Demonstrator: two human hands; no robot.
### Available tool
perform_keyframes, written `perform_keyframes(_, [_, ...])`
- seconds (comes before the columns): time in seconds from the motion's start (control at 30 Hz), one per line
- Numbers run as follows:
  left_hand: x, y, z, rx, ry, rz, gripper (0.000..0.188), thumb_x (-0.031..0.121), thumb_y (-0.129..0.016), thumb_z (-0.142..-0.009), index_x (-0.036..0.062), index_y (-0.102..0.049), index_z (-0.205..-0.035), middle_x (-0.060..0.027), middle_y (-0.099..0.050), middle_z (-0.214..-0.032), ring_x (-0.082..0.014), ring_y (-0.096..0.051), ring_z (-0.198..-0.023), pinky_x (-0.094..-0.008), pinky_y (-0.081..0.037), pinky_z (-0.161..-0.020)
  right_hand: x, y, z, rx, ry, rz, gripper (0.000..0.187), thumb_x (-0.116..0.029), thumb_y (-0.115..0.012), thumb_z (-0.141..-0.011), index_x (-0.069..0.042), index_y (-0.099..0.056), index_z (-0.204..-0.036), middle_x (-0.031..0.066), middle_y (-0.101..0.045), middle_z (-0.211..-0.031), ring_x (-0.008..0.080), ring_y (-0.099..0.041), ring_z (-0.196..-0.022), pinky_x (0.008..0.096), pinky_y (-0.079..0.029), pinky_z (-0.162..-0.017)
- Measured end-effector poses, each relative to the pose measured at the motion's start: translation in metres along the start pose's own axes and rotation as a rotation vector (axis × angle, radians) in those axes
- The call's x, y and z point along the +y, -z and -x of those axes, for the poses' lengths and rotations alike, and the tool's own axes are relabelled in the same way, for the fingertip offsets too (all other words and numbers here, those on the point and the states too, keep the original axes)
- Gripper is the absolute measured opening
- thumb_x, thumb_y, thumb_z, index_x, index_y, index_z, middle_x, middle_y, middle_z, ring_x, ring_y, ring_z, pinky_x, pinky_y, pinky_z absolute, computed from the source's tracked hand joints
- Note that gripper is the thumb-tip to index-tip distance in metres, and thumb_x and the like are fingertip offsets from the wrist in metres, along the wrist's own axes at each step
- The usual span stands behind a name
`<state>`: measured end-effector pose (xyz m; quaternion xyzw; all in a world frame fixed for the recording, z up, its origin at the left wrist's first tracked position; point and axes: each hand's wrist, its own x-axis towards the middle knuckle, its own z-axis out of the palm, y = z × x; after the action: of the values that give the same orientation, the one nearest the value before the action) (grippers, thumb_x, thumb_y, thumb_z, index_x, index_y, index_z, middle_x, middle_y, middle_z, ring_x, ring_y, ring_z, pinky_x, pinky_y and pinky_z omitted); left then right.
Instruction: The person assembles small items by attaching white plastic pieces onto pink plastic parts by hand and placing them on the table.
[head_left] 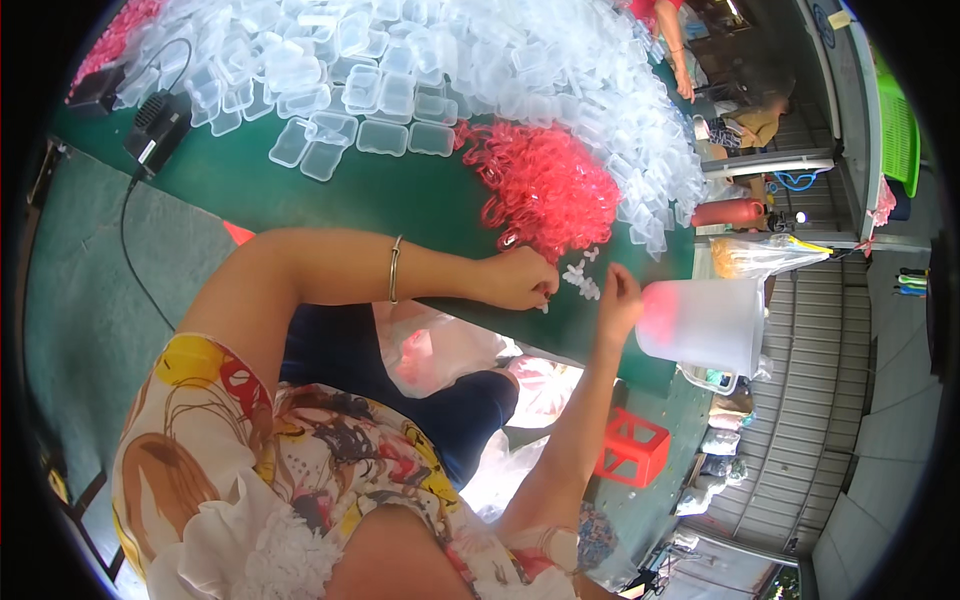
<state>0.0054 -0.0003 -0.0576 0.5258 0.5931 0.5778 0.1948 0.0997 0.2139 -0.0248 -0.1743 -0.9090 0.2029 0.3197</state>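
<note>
White pieces (582, 281) lie just below the red pile (548, 190), where the left hand (520, 278) pinches a mostly hidden white bit (544, 308). Lower right of the pile, the right hand (620, 300) is closed, any contents hidden. Left of it, a black device (160, 128) has an illegible label (149, 152).

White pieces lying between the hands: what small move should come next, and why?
Perhaps the right hand should move slightly left and pick up one loose white piece. Several lie on the green table just beside it, while a small white bit shows at the left hand. I can't tell whether the right hand holds anything.
</note>
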Motion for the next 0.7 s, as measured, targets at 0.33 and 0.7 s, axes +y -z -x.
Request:
perform_keyframes(0.33, [-0.004, 0.000, -0.001, 0.005, -0.040, -0.007, 0.019, 0.010, -0.067, -0.073, 0.0002, -0.062, -0.089, -0.0116, -0.061, -0.069, -0.0198, -0.060, -0.062, -0.0324, -0.046, -0.060, -0.065, 0.020, 0.084, -0.158, 0.109, 0.052, 0.007, 0.002, -0.064, -0.076, 0.001, -0.063, -0.083, 0.0125, -0.060, -0.074, 0.0202, -0.059, -0.059, 0.0280, -0.048, -0.056])
perform_keyframes(0.7, [-0.002, 0.004, -0.004, -0.009, -0.020, -0.100, 0.021, 0.010, -0.067, -0.072, -0.0007, -0.062, -0.089, -0.0135, -0.061, -0.071, -0.0260, -0.061, -0.065, -0.0350, -0.046, -0.061, -0.067, 0.026, 0.077, -0.240, 0.250, 0.182, 0.009, 0.000, -0.061, -0.076, 0.000, -0.064, -0.084, 0.0156, -0.060, -0.078, 0.0312, -0.059, -0.067, 0.0355, -0.048, -0.064])
